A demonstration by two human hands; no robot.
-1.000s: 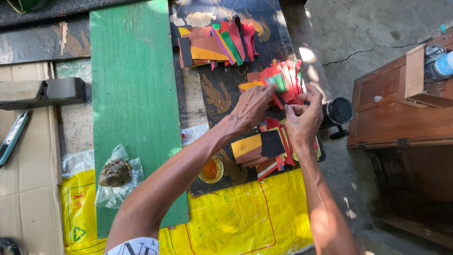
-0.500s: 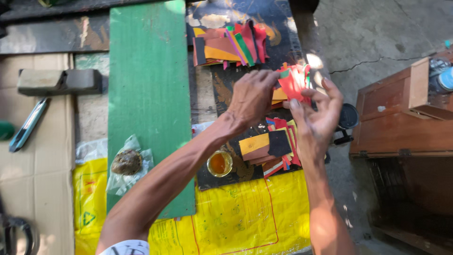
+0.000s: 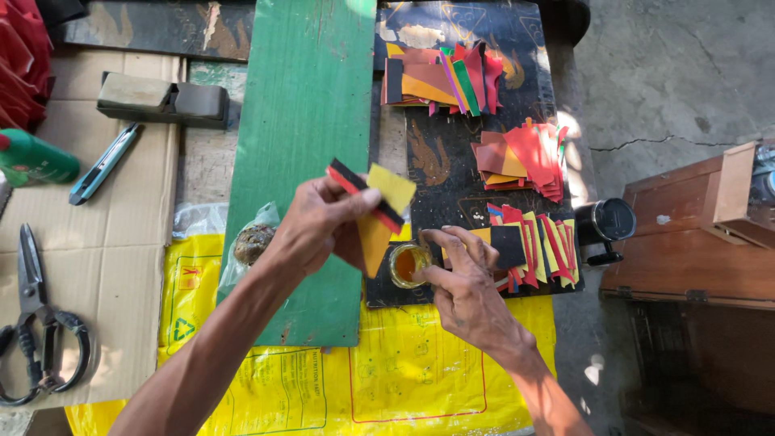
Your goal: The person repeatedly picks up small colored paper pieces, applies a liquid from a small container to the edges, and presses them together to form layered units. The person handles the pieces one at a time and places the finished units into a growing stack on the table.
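Yellow, red and black paper pieces point(image 3: 373, 211), thin flat cut shapes stacked as a small sheaf, are pinched in the left hand point(image 3: 319, 226) between thumb and fingertips, held up over the near end of a green board point(image 3: 311, 121). They look very light and flimsy, likely to bend, slip apart or crease, so a gentle pinch at one edge, as shown, seems the right hold. The top piece is a yellow square; a black strip edged in red sticks out behind it, and an orange-yellow piece hangs below.

Just to the right, the right hand point(image 3: 464, 291) rests with its fingers curled, the fingertips touching the rim of a small round jar point(image 3: 406, 264) of amber liquid, perhaps glue. The jar stands on a dark surface point(image 3: 440, 169).

Farther right and far lie three heaps of similar coloured paper scraps: one beside the right hand point(image 3: 541, 246), one in the middle point(image 3: 525, 157), one at the far end point(image 3: 444, 81).

A yellow plastic sheet point(image 3: 323, 379) covers the near area. A clear bag holding a brown lump point(image 3: 252, 241) lies left of the left hand. On cardboard point(image 3: 121, 266) at the far left are scissors point(image 3: 36, 323), a utility knife point(image 3: 103, 163) and a green bottle point(image 3: 36, 160). A brown wooden box point(image 3: 694, 242) stands at the right.
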